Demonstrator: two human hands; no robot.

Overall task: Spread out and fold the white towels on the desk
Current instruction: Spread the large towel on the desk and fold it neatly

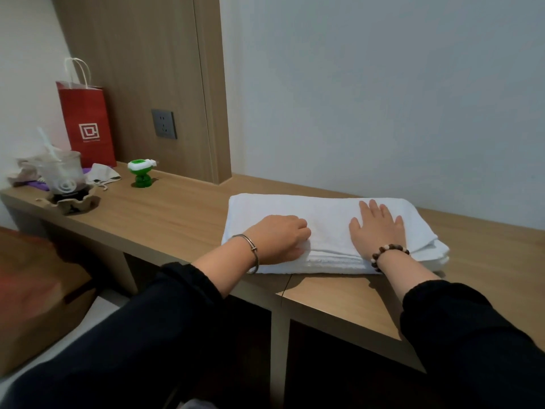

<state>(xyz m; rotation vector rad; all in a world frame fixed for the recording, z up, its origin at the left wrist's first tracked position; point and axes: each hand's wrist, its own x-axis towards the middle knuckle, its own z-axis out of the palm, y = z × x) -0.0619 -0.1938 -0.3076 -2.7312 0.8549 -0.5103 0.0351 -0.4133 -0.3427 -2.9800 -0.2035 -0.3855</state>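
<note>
Folded towel (324,219) on surface (177,214). Right hand (377,231) flat on towel, fingers spread. Left hand (277,239) curled at towel's near edge; cannot tell if pinching.

The folded towel (324,228) takes the middle of the desk (177,219), with the left hand (277,239) and right hand (379,228) on top of it. At twelve o'clock the wall (383,98) stands near, leaving a thin bare strip. Toward nine o'clock open desk runs up to the green figure (141,172); past it, at ten o'clock, a cup (63,172) and a red paper bag (88,125) crowd the end. Bare wood lies at three o'clock and along the six o'clock edge
</note>
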